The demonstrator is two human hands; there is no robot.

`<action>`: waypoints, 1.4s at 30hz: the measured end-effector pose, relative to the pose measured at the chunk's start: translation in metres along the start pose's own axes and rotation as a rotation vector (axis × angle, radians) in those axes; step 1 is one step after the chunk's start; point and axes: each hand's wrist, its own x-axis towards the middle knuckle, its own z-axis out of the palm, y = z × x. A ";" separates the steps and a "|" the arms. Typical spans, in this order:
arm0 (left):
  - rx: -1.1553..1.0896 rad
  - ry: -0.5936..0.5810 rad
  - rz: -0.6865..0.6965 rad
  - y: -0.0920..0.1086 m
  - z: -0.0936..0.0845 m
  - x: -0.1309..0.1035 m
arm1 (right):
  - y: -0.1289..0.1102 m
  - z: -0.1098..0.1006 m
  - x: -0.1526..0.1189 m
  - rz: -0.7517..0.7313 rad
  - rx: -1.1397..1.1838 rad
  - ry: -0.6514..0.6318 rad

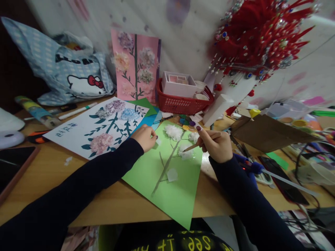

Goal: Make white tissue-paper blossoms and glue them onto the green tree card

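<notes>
On the table lies a light green sheet [146,177] with a grey branch [165,169] on it. White ruffled paper flowers [173,132] sit along the branch, and a small white paper square [172,175] lies lower down. My right hand [218,146] is closed around a thin brown pencil-like stick [195,146]; its dark tip reaches the white cluster [186,152] at the branch's right. Above the sheet's left edge, my left hand [145,138] has its fingers curled in a pinch, with a small whitish paper piece [158,141] at the fingertips.
A white sheet with paper flowers [78,130] lies left, and a pink flower picture [125,69] stands behind. Beyond are a red basket [180,104] and a red beaded headdress [251,38]. At right are a blue glue gun [248,167], scissors [246,150] and a phone [284,181].
</notes>
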 end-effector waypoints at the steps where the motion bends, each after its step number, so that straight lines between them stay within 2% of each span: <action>1: -0.022 -0.011 -0.010 0.000 -0.002 -0.001 | -0.001 -0.002 0.000 -0.003 0.002 0.035; 6: -0.129 -0.051 0.046 -0.001 0.000 -0.012 | -0.003 -0.007 -0.002 -0.097 -0.096 0.127; 9: -0.198 -0.140 0.116 0.001 0.005 -0.018 | -0.001 -0.005 -0.003 -0.142 -0.156 0.165; 11: -0.127 -0.189 0.137 0.005 0.006 -0.021 | 0.002 -0.003 -0.002 -0.159 -0.173 0.182; 14: 0.059 -0.110 0.165 0.017 0.005 -0.026 | 0.008 -0.002 -0.002 -0.209 -0.216 0.195; 17: 0.096 -0.034 0.356 0.028 0.011 -0.032 | 0.014 -0.003 -0.001 -0.245 -0.288 0.229; 21: -0.018 -0.181 0.680 0.028 0.032 -0.040 | 0.018 -0.006 -0.001 -0.241 -0.314 0.315; 24: -0.078 -0.261 0.777 0.022 0.047 -0.043 | 0.017 -0.008 -0.002 -0.227 -0.246 0.333; 27: -0.080 -0.257 0.792 0.017 0.054 -0.044 | 0.016 -0.009 -0.005 -0.193 -0.172 0.333; 30: -0.073 -0.247 0.783 0.019 0.051 -0.044 | 0.017 -0.009 -0.008 -0.205 -0.152 0.284; 33: -0.090 -0.255 0.745 0.030 0.044 -0.043 | 0.020 -0.009 -0.009 -0.266 -0.187 0.253; 36: -0.142 -0.319 0.751 0.045 0.039 -0.040 | 0.023 -0.011 -0.011 -0.268 -0.226 0.289; 39: -0.127 -0.396 0.796 0.056 0.040 -0.035 | 0.026 -0.013 -0.012 -0.268 -0.289 0.307; 42: -0.082 -0.400 0.773 0.059 0.043 -0.027 | 0.028 -0.015 -0.013 -0.289 -0.372 0.287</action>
